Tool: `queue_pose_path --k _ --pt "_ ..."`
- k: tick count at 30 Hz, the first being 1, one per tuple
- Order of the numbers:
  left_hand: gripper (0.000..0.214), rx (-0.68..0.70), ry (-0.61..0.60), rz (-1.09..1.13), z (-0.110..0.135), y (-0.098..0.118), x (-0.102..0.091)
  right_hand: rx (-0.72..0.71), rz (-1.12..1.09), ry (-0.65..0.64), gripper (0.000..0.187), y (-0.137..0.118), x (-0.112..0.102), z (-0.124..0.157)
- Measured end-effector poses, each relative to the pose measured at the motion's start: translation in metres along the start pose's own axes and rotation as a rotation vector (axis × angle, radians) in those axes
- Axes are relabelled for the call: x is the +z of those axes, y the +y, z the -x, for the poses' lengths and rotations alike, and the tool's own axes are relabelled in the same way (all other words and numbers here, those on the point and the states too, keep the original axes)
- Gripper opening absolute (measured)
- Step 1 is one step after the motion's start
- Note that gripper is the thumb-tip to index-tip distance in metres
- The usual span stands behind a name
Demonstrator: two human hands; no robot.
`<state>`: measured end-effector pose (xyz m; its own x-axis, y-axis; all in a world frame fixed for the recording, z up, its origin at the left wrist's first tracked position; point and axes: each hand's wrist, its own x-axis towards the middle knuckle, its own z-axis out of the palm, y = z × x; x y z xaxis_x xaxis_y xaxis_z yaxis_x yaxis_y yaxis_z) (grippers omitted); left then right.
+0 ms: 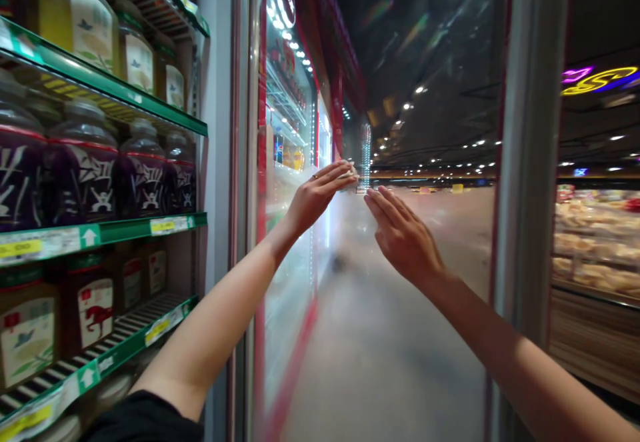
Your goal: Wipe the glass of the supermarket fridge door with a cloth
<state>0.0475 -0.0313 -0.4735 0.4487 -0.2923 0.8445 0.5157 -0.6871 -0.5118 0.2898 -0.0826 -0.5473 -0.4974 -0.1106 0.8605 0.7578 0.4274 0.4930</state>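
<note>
Supermarket green-edged fridge shelves (125,229) of dark purple-labelled bottles (80,169) stand nearest at left, and beyond them the left hand (317,195) clamps its grip on a small white crumpled wad (350,174) at the clear glass door (440,129), with the right hand (403,239) just beside it, flat, grip apart.

Two hands, left hand (315,195) and right hand (403,239); one white wad (350,175); four green shelves (125,229); four purple jars (83,169).

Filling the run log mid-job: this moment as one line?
left hand: holds pale wad at glass door | right hand: open, flat, beside it | background: jars on shelf
</note>
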Motion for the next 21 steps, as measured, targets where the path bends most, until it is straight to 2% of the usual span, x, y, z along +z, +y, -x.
queue_pose_path --k 2,5,9,13,17,21 --pt "0.033 -0.066 0.026 -0.024 -0.005 -0.010 -0.006 0.000 -0.012 0.012 0.085 -0.002 0.003 -0.004" --pt "0.035 -0.150 0.072 -0.042 -0.012 -0.017 -0.003 0.020 -0.039 0.014 0.085 -0.008 0.008 -0.011" --pt "0.040 -0.072 0.088 0.009 0.004 -0.012 0.003 0.001 -0.032 -0.002 0.089 -0.018 0.011 -0.017" --pt "0.040 0.008 0.063 0.036 0.028 -0.017 -0.009 -0.038 -0.027 -0.034 0.088 -0.023 0.014 -0.019" --pt "0.036 -0.064 0.099 -0.005 0.024 -0.031 -0.020 -0.027 -0.047 -0.053 0.084 -0.027 0.016 -0.026" --pt "0.039 -0.110 0.146 -0.022 0.021 -0.030 -0.017 -0.018 -0.070 -0.073 0.084 -0.038 0.020 -0.031"
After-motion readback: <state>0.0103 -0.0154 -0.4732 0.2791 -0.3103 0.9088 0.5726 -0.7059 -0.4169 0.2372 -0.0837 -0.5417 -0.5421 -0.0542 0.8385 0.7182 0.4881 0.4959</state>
